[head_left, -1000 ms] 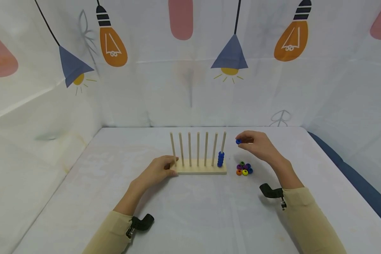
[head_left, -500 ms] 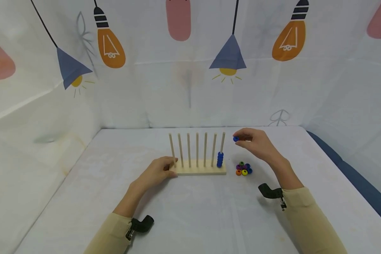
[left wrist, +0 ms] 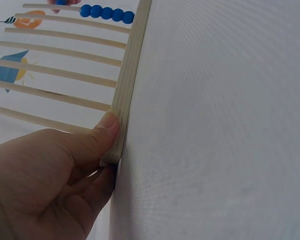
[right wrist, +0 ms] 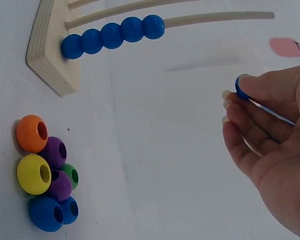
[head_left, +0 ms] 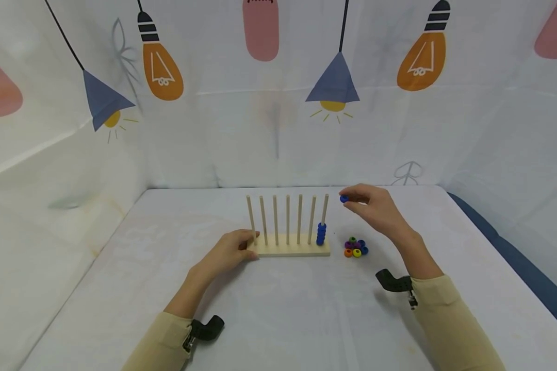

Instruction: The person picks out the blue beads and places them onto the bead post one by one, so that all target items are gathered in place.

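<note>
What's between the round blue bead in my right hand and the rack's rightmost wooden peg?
Nothing: the head view shows a bare gap from blue bead to wooden peg.

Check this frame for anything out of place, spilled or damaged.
Little stands out: the second peg from the left hand shows a dark streak, perhaps wood grain. Nothing looks spilled: five blue beads sit stacked on an end peg; loose beads lie clustered beside the rack.

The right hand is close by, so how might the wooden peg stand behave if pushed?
The wooden peg stand would probably slide lengthwise rather than tip, since its base is long and sits flat on the table. Pushed across its narrower depth, it might rock, given the tall pegs. It may also swivel around the end that the left hand grips.
</note>
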`<state>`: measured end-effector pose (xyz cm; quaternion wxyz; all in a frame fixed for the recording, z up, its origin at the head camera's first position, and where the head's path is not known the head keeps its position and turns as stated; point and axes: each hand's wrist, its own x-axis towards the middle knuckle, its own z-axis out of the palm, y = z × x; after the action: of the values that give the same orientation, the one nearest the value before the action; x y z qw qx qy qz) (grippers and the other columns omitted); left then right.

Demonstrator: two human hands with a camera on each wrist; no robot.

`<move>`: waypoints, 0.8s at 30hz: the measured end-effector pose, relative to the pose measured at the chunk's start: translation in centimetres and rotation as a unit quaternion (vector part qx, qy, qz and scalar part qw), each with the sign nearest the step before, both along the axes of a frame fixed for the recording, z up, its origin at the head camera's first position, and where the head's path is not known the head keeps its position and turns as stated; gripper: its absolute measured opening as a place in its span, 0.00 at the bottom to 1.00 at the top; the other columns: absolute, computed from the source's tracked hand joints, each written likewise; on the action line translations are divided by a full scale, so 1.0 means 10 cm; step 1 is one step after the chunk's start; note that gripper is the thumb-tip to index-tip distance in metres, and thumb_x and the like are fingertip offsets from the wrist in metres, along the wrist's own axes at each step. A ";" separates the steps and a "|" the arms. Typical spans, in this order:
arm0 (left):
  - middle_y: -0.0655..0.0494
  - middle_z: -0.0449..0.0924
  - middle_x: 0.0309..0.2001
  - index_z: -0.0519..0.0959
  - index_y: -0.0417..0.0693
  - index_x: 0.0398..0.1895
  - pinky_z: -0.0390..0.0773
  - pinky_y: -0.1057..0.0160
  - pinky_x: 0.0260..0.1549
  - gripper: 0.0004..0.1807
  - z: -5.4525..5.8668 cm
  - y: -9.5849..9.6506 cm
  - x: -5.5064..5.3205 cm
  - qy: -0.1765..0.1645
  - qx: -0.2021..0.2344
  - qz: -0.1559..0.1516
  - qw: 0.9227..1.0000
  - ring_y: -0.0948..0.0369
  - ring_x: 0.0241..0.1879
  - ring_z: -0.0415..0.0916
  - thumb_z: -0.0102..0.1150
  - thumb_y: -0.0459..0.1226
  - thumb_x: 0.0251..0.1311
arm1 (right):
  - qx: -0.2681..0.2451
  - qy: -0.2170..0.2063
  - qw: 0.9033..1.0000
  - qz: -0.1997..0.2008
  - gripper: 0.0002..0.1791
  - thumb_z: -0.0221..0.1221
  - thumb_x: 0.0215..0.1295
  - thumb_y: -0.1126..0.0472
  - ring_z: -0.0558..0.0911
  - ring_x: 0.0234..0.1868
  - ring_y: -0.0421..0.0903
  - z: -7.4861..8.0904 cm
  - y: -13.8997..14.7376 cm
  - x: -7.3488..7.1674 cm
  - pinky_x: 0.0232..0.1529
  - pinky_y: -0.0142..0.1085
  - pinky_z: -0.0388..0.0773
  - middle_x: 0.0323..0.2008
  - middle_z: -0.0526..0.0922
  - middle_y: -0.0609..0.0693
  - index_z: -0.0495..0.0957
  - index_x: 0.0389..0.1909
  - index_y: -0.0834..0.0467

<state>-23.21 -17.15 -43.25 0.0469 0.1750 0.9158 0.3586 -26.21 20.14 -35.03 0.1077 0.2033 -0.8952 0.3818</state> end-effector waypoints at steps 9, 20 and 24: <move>0.52 0.76 0.66 0.79 0.50 0.62 0.72 0.49 0.65 0.27 -0.02 -0.01 -0.01 0.005 -0.004 -0.001 1.000 0.51 0.69 0.69 0.70 0.39 0.57 | -0.004 0.036 0.999 0.001 0.14 0.61 0.68 0.63 0.84 0.50 0.46 0.03 -0.02 0.02 0.55 0.33 0.81 0.48 0.85 0.50 0.82 0.53 0.55; 0.52 0.76 0.65 0.78 0.50 0.62 0.73 0.50 0.64 0.27 -0.01 0.00 0.01 -0.001 0.002 0.003 1.000 0.53 0.67 0.71 0.70 0.38 0.57 | -0.011 0.045 0.999 0.010 0.14 0.62 0.68 0.64 0.83 0.50 0.43 0.07 -0.10 0.06 0.55 0.28 0.79 0.48 0.85 0.49 0.83 0.53 0.55; 0.52 0.76 0.65 0.78 0.50 0.62 0.73 0.50 0.64 0.27 0.00 0.00 0.02 0.002 0.001 0.000 1.000 0.52 0.67 0.71 0.70 0.38 0.58 | -0.018 0.050 0.998 0.014 0.14 0.62 0.67 0.65 0.83 0.49 0.43 0.08 -0.13 0.09 0.55 0.28 0.79 0.48 0.85 0.49 0.83 0.53 0.56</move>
<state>-23.04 -17.16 -43.25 0.0453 0.1755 0.9155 0.3593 -25.33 18.84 -34.24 0.1505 0.2326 -0.8786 0.3889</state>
